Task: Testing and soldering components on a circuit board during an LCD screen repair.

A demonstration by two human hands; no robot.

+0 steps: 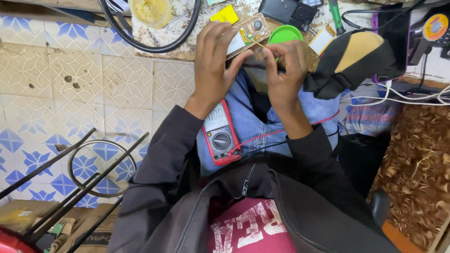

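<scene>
We are looking down at a seated person's two hands working over the lap, and we are taking the red multimeter (pixel 220 133) lying on the jeans as our landmark. Above the multimeter, the left hand (pixel 216 58) is curling its fingers around a small tan circuit board (pixel 248 33), thumb pressing toward the board's lower edge. To the upper right of the multimeter, the right hand (pixel 283 70) is pinching a thin probe or wire tip against that board, fingertips bunched together; we cannot tell exactly what the slim piece is. The board is sitting tilted between both hands, just above the knees, at the near edge of the cluttered counter (pixel 187 47). Farther above the multimeter, past the board, a green round lid (pixel 285 33) and a yellow tag (pixel 225 15) are lying on the counter. A red lead (pixel 281 132) is running from the multimeter rightward across the jeans. Well right of the multimeter, a black and tan shoe (pixel 356 61) is resting. Left of the multimeter, blue-patterned floor tiles (pixel 70 84) are showing.
</scene>
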